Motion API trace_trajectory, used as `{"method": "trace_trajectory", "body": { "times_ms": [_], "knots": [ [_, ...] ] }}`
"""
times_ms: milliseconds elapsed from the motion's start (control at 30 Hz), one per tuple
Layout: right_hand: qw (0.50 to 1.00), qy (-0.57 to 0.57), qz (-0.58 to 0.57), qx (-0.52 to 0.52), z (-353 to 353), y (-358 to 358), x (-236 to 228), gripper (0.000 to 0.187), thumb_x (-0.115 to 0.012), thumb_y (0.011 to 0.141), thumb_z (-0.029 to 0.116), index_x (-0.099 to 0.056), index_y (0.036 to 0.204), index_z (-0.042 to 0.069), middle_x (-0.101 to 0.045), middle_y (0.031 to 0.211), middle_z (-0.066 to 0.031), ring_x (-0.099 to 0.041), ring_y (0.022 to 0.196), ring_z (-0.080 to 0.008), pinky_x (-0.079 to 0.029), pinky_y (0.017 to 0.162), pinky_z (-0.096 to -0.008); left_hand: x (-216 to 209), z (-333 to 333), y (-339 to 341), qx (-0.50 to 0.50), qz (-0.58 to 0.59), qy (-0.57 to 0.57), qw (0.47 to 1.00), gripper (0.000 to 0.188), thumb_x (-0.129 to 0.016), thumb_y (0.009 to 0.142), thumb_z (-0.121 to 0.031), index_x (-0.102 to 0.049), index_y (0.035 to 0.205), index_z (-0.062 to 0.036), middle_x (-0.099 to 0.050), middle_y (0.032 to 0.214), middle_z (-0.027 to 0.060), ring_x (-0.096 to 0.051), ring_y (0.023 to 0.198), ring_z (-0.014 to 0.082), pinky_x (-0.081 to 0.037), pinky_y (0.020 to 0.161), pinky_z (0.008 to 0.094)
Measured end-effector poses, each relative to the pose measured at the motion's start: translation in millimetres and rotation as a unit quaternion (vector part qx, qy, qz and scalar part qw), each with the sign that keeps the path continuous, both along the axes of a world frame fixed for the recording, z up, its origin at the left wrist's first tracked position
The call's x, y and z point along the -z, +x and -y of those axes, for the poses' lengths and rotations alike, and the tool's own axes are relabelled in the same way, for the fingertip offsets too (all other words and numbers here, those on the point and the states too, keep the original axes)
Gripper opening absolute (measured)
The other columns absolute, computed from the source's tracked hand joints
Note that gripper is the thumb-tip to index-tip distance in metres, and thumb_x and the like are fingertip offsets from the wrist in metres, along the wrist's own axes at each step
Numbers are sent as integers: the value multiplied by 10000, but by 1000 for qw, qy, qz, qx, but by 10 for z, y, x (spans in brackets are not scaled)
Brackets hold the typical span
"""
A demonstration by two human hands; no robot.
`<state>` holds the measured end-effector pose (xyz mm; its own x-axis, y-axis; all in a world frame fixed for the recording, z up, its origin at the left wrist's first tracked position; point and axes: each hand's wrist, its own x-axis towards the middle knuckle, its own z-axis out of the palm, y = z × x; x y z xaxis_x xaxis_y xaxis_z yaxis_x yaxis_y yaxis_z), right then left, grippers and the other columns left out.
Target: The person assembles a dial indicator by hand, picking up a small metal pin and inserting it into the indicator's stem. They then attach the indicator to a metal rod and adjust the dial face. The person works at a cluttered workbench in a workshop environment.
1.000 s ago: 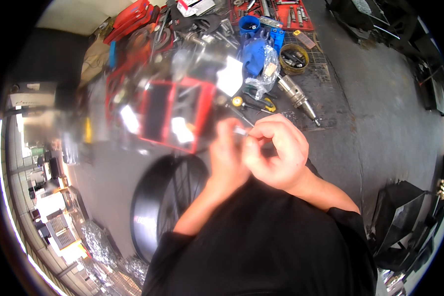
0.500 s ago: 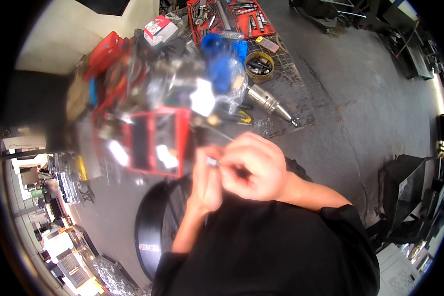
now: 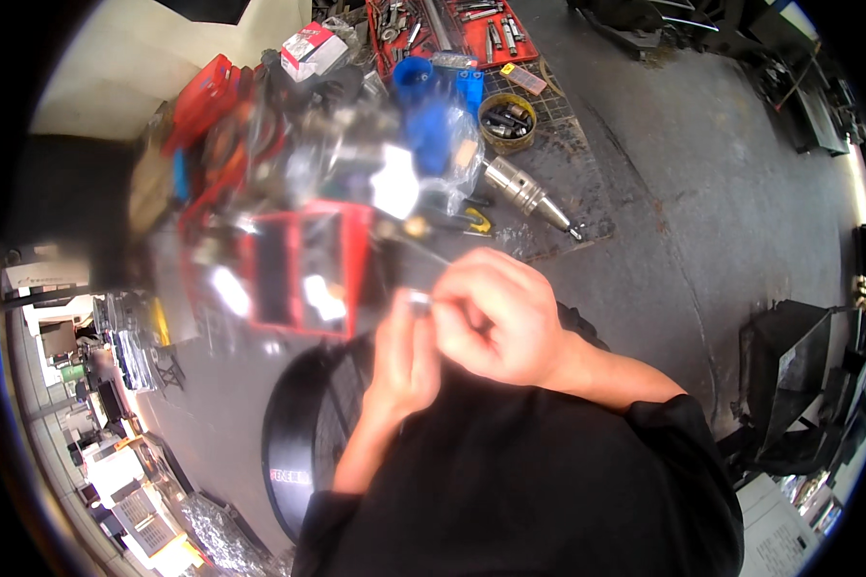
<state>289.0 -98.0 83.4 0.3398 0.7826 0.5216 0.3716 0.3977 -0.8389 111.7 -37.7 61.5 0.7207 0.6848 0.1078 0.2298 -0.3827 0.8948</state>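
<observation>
My left hand (image 3: 404, 361) is closed, pinching a small shiny metal piece (image 3: 419, 299) between thumb and fingertips. Right beside it, my right hand (image 3: 498, 313) is curled shut with its fingertips at that piece. A thin dark rod (image 3: 433, 254) runs up to the top of my right hand; whether the fingers grip it, I cannot tell. Beyond my hands lies the workbench, where a red-framed case (image 3: 353, 274) is nearest, partly blurred. A silver tool holder (image 3: 526, 192) with a tapered tip rests on the bench to the right.
A round tin (image 3: 507, 123) holds dark metal parts. Behind it a red tray (image 3: 496, 34) carries several tools. A yellow-handled tool (image 3: 477, 222), a blue cup (image 3: 414, 77) and a red-and-white box (image 3: 313, 52) are on the bench. A black round stool-like object (image 3: 289, 442) stands at left below.
Both hands have risen slightly, and the small metal piece has moved up with them. The fingers stay closed; the bench things are about where they were.
</observation>
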Motion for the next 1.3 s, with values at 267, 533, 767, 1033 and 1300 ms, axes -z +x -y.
{"method": "trace_trajectory", "body": {
  "times_ms": [267,533,767,1033,1300],
  "knots": [
    [996,48,67,20,-65,20,58,153,-748,800,-8,-659,921,19,-643,845,-95,-632,716,-281,-519,633,-369,180,29,-144,-9,-14,72,997,373,-525,1043,-24,-503,1366,160,-688,1022,306,-664,806,473,-540,723,495],
    [999,-21,38,27,19,-21,24,155,-780,811,-11,-711,943,32,-685,904,-101,-681,727,-266,-549,625,-357,-93,31,14,-33,-26,-31,999,208,-517,1069,-96,-593,1195,51,-683,913,233,-670,757,387,-519,687,433],
    [999,-4,20,44,13,-56,42,172,-807,774,-32,-738,916,35,-697,876,-77,-648,644,-197,-519,560,-309,-86,53,11,-31,-5,-59,998,220,-515,1087,-116,-601,1207,47,-691,944,230,-673,785,381,-524,708,426],
    [999,-3,18,42,22,-56,31,183,-801,764,-40,-734,915,38,-694,877,-61,-625,610,-161,-503,528,-290,-88,73,26,-34,6,-37,999,239,-513,1096,-132,-595,1224,53,-691,935,230,-670,759,374,-521,684,418],
    [1000,2,-7,11,19,-34,54,152,-783,818,-28,-715,943,26,-694,895,-54,-541,528,-87,-432,465,-257,-80,68,3,-28,-5,-30,999,234,-526,1092,-141,-590,1186,64,-667,869,226,-636,693,377,-491,627,428]
  ]
}}
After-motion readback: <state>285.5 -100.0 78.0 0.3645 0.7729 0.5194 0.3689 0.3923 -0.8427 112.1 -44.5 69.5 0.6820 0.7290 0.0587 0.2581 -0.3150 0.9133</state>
